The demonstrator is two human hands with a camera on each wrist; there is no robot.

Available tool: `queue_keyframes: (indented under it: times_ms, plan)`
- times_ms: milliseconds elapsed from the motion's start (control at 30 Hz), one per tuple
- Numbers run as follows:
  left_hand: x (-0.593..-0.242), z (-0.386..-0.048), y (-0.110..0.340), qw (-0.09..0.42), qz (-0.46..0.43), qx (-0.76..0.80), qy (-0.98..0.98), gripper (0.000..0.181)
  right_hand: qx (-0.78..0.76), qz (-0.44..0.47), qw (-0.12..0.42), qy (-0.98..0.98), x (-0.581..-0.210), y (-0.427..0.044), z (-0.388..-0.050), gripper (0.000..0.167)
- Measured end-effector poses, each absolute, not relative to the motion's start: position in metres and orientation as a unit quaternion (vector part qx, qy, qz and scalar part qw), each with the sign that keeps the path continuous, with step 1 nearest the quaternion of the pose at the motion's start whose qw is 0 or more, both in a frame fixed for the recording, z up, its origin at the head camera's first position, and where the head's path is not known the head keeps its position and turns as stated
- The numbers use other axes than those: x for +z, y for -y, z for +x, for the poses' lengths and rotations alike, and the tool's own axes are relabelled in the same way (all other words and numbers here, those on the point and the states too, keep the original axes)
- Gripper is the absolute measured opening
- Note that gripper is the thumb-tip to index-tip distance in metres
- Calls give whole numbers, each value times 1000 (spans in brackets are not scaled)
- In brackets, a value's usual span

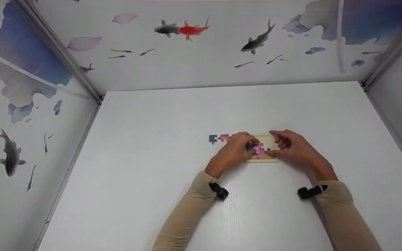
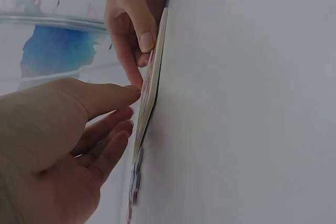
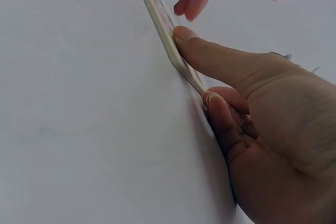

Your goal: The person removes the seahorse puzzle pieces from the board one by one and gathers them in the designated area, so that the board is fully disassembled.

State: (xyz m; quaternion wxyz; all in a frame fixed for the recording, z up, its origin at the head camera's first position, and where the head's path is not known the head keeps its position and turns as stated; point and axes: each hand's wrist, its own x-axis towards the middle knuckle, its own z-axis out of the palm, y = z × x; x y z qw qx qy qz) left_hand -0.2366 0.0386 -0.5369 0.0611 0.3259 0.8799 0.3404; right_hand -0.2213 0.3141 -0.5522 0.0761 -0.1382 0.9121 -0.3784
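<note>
A shallow pale puzzle tray (image 1: 262,161) lies on the white table, partly filled with pink, purple and orange jigsaw pieces (image 1: 261,150). My left hand (image 1: 234,148) reaches over its left side, thumb and index finger bent toward the pieces. In the left wrist view the left thumb touches the tray's top, with the other fingers curved beside it; whether a piece is pinched there is hidden. My right hand (image 1: 293,148) holds the tray's right side. In the right wrist view its thumb (image 3: 210,56) presses on the top near the edge while curled fingers touch the side.
Loose jigsaw pieces (image 1: 213,138) lie in a row left of the tray, partly covered by the left hand. White walls (image 1: 201,66) with painted fish enclose the table's back and sides. Black wrist cameras (image 1: 222,192) sit on both sleeves.
</note>
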Motion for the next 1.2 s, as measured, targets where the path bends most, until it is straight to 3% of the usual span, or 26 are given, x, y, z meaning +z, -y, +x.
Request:
queue_keyframes:
  times_ms: [467,833,1200]
  plan:
    - [-541,-233,-51,81,311,377,-869,25,-389,-141,76,-907,-552,-314,-220,78]
    - [-539,-226,-54,83,285,346,-890,46,-385,-134,75,-910,-551,-314,-220,78]
    - [-538,-224,-53,71,292,340,-891,48,-383,-131,80,-911,-551,-313,-221,78]
